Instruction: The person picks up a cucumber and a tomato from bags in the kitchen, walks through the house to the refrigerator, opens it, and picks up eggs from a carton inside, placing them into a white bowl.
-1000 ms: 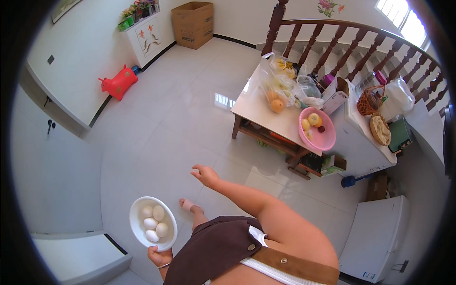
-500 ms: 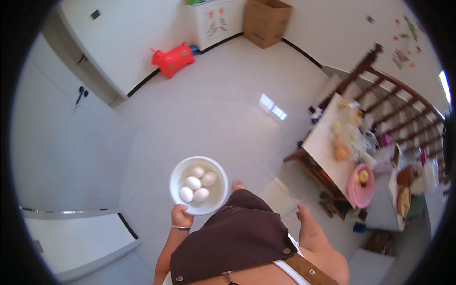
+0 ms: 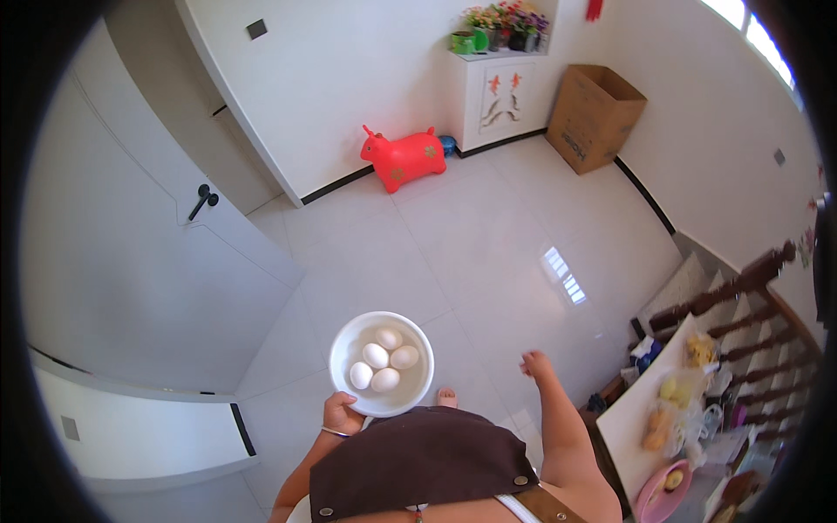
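My left hand (image 3: 342,413) grips the near rim of a white bowl (image 3: 349,385) held in front of my waist. Several white eggs (image 3: 381,359) lie in the bowl. My right hand (image 3: 534,363) hangs free at my right side, fingers loosely curled, holding nothing. A brown apron (image 3: 423,462) covers my front, and one bare foot (image 3: 447,397) shows just past the bowl on the pale tiled floor.
A white door with a dark handle (image 3: 202,201) stands at the left. A red toy animal (image 3: 403,156), a white cabinet (image 3: 495,94) with flowers and a cardboard box (image 3: 595,117) line the far wall. A cluttered table (image 3: 649,418) and wooden railing (image 3: 731,289) are at the right.
My view has turned left, away from the table toward the door and far wall. The bowl stays in my left hand; my right arm has dropped to my side.
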Tool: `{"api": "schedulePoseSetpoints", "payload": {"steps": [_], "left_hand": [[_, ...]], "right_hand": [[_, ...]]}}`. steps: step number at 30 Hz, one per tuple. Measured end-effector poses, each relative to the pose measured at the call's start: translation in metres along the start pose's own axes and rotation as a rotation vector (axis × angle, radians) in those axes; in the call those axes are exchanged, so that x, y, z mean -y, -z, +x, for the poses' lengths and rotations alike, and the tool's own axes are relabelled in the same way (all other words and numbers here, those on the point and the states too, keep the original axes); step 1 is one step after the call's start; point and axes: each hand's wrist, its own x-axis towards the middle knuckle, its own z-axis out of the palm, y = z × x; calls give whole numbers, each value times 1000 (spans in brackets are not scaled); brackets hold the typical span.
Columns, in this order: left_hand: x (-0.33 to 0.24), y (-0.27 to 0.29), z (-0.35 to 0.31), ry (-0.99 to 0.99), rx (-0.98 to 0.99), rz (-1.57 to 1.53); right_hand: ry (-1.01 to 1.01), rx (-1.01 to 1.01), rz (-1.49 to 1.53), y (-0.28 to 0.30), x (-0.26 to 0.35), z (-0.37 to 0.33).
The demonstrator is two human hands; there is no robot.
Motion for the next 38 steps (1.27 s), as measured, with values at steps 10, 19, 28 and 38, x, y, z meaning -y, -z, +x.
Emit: {"api": "schedulePoseSetpoints", "payload": {"steps": [10, 19, 28, 38], "left_hand": [[-145, 44, 138, -249, -38, -28], [-308, 23, 265, -265, 28, 99], [-463, -2, 406, -253, -79, 406], [-592, 41, 471, -193, -568, 335]], "right_hand": [[64, 910, 397, -70, 478, 119], [-113, 800, 459, -130, 617, 210], [-102, 781, 507, -148, 751, 360], [6, 829, 524, -203, 880, 545]]}}
